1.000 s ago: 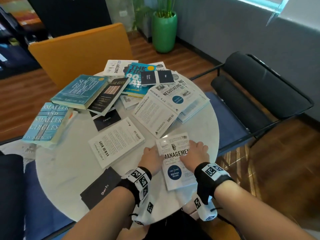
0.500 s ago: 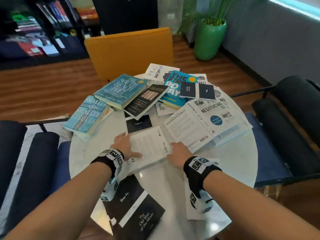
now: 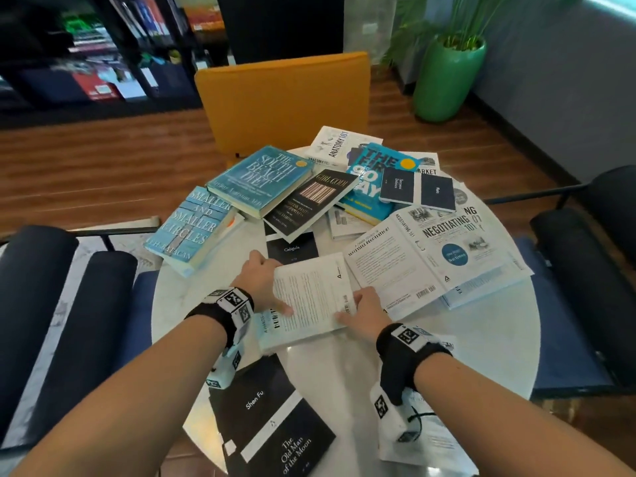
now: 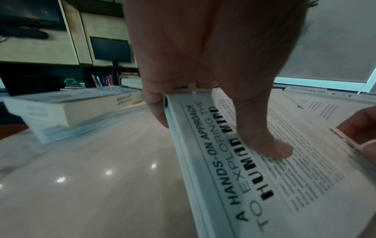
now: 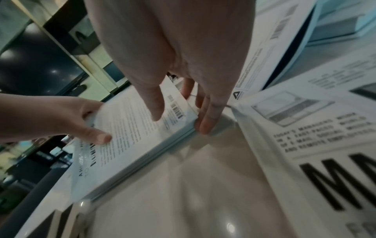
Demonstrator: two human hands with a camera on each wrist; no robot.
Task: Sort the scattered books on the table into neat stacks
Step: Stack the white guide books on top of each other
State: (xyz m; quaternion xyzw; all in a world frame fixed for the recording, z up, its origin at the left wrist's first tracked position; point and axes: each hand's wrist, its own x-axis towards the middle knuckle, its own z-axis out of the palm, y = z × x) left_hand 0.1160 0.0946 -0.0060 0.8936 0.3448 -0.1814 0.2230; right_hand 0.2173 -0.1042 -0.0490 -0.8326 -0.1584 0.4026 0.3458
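A white book (image 3: 311, 297) (image 4: 284, 177) (image 5: 132, 128) lies back cover up at the table's middle. My left hand (image 3: 260, 280) (image 4: 203, 64) (image 5: 50, 116) grips its spine edge, thumb on top and fingers underneath. My right hand (image 3: 364, 309) (image 5: 183, 56) holds the opposite edge, thumb on the cover and fingers along the side. The white Management book (image 3: 423, 432) (image 5: 325, 161) lies under my right wrist. Scattered beyond are South Beach Diet (image 3: 258, 180), Smaller and Smaller Circles (image 3: 192, 228), Girl Code (image 3: 313, 201), Negotiating 101 (image 3: 430, 249) and several more.
The round white table (image 3: 481, 339) has the black Old Man of the Moon book (image 3: 275, 425) at its near edge. An orange chair (image 3: 282, 98) stands behind, and dark chairs stand left (image 3: 51, 304) and right (image 3: 585, 270). A green planter (image 3: 447, 80) is at the back right.
Both hands left the Management book at the front right and moved left to the white book. They now grip it by its two side edges.
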